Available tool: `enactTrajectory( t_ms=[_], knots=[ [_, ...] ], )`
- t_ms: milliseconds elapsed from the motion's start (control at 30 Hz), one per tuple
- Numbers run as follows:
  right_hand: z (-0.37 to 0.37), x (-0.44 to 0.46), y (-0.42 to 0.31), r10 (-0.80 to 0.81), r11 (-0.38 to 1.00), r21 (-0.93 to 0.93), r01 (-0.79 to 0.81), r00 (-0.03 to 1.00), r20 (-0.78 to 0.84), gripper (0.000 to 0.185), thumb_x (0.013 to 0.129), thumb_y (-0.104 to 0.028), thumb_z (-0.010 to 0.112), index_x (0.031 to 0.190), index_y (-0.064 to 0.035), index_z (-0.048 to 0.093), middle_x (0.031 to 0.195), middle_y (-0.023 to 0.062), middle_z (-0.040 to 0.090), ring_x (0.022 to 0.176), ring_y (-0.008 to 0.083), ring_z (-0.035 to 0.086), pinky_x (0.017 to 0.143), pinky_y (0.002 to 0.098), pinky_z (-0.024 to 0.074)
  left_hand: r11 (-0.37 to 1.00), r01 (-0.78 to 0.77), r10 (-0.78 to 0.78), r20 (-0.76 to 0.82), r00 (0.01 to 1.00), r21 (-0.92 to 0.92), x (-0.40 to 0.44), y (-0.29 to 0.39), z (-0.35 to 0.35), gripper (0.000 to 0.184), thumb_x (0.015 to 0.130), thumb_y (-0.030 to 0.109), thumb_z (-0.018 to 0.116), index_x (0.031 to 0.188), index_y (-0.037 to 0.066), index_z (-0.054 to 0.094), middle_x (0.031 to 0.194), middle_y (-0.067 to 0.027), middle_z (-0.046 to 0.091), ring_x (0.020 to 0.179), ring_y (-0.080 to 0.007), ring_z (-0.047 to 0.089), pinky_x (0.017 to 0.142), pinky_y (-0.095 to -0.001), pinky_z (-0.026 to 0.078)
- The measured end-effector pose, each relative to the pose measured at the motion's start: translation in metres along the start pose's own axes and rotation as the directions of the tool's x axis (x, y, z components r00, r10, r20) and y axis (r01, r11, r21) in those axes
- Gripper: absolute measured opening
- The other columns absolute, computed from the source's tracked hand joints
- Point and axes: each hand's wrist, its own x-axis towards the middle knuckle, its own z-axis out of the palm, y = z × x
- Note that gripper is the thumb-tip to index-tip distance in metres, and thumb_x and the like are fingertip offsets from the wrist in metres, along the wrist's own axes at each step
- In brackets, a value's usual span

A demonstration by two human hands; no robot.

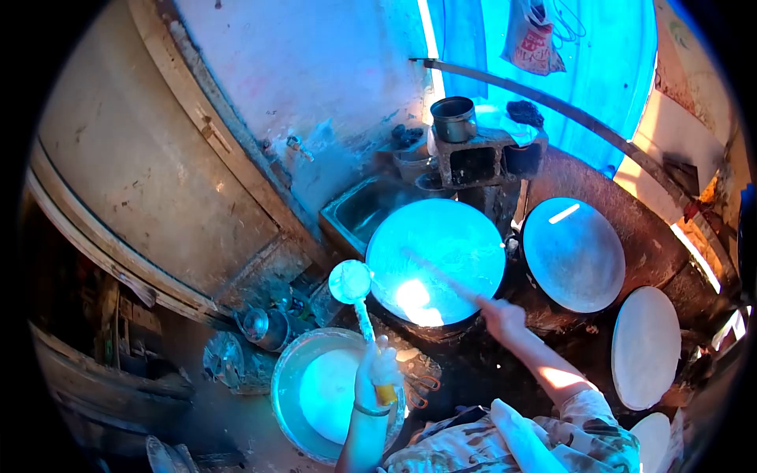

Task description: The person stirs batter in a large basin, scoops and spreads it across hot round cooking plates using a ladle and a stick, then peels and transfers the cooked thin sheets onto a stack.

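Observation:
My left hand (377, 370) is closed round a ladle (349, 281) with a yellow handle end. Its bowl is filled with something pale and is held up beside the large round griddle (402, 225). Below it stands a wide tub (278, 386) holding a white liquid (327, 390). My right hand (503, 319) grips a thin stick (449, 281) that reaches over the griddle. A pale, wet-looking layer covers the griddle, with a bright patch of light near its front edge. Whether the stick's tip touches that layer, I cannot tell.
Right of the griddle are a second round plate (572, 264) and a pale disc (646, 347). A metal mug (453, 120) stands on a concrete block (473, 164) at the back. A basin (355, 209) sits by the wall; a metal pot (264, 327) is left of the tub.

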Motion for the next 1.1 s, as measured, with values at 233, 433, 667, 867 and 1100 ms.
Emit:
enactTrajectory(
  t_ms=[233, 433, 667, 867, 1100],
  knots=[
    [0.036, 0.015, 0.062, 0.519, 0.728, 0.584, -0.360, 0.846, -0.126, 0.031, 0.079, -0.014, 0.060, 0.106, 0.0008, 0.055, 0.068, 0.0062, 0.062, 0.060, 0.0180, 0.059, 0.054, 0.0311, 0.0476, 0.977, -0.156, 0.178, -0.157, 0.971, 0.143, -0.115, 0.043, -0.055, 0.021, 0.092, 0.014, 0.041, 0.106, 0.003, 0.053, 0.066, 0.0001, 0.040, 0.046, -0.0028, 0.037, 0.042, -0.0162, 0.035],
    [0.050, -0.102, -0.128, 0.110, 0.157, 0.768, -0.621, 0.783, 0.612, 0.035, 0.086, -0.018, 0.054, 0.119, -0.0065, 0.051, 0.047, -0.0035, 0.041, 0.030, 0.0061, 0.033, 0.028, 0.0191, 0.0257, 0.948, -0.302, 0.317, -0.343, 0.884, 0.099, -0.214, 0.082, -0.084, 0.030, 0.090, 0.027, 0.048, 0.104, 0.001, 0.051, 0.062, 0.0016, 0.038, 0.043, -0.0020, 0.036, 0.039, -0.0156, 0.032],
    [0.065, -0.154, -0.187, -0.072, 0.317, 0.601, -0.734, 0.613, 0.787, 0.038, 0.087, -0.010, 0.051, 0.125, -0.0053, 0.046, 0.088, -0.0020, 0.046, 0.074, 0.0053, 0.035, 0.064, 0.0200, 0.0263, 0.531, 0.310, 0.693, -0.615, 0.378, 0.789, -0.274, 0.127, -0.251, 0.024, 0.084, 0.010, 0.049, 0.063, 0.013, 0.038, 0.053, 0.0047, 0.035, 0.041, -0.0048, 0.034, 0.038, -0.0199, 0.031],
    [0.160, -0.206, -0.168, -0.156, 0.827, 0.438, -0.353, 0.605, 0.781, 0.035, 0.086, -0.017, 0.051, 0.116, 0.0014, 0.051, 0.093, 0.0191, 0.062, 0.089, 0.0173, 0.059, 0.076, 0.0293, 0.0451, 0.990, -0.100, 0.023, -0.583, 0.812, -0.100, -0.213, 0.120, -0.281, 0.025, 0.084, 0.009, 0.048, 0.061, 0.010, 0.039, 0.053, 0.0045, 0.035, 0.043, -0.0042, 0.035, 0.040, -0.0194, 0.032],
    [0.086, -0.157, -0.217, -0.072, 0.569, 0.251, -0.783, 0.257, 0.964, 0.037, 0.091, -0.025, 0.045, 0.125, -0.0115, 0.045, 0.049, -0.0052, 0.034, 0.035, 0.0048, 0.028, 0.032, 0.0206, 0.0223, 0.937, -0.046, -0.009, -0.155, 0.988, -0.345, -0.198, 0.121, -0.198, 0.011, 0.086, 0.003, 0.044, 0.096, 0.002, 0.049, 0.057, 0.0029, 0.036, 0.046, -0.0041, 0.036, 0.043, -0.0165, 0.033]
  ],
)
